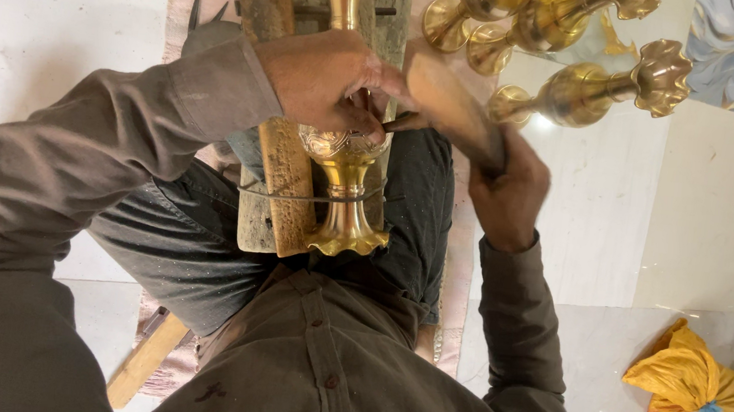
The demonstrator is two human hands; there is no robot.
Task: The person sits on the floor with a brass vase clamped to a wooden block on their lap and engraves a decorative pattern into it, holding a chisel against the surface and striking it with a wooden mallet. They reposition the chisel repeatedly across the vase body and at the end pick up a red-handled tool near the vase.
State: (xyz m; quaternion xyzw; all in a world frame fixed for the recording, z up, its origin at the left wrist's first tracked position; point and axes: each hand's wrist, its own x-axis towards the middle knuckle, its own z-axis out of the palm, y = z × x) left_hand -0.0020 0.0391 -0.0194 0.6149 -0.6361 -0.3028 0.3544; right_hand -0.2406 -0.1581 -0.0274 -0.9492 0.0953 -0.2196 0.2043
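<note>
Two hands at work: left hand [326, 79] curls down, gripping a thin tool against the brass vase [344, 185]; right hand [507, 189], raised, clasps a wooden mallet [454, 111].

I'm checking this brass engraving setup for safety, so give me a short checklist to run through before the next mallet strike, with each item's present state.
1. Golden brass vase seated against the wooden block: ok, a wire loop runs across both.
2. Left hand steadying the thin metal chisel on the vase: ok.
3. Chisel tip placed on the pattern: cannot tell, hidden by fingers.
4. Right hand gripping the wooden mallet: ok.
5. Finished brass vases lying apart from the swing: cannot tell, they lie close behind the mallet.
</note>
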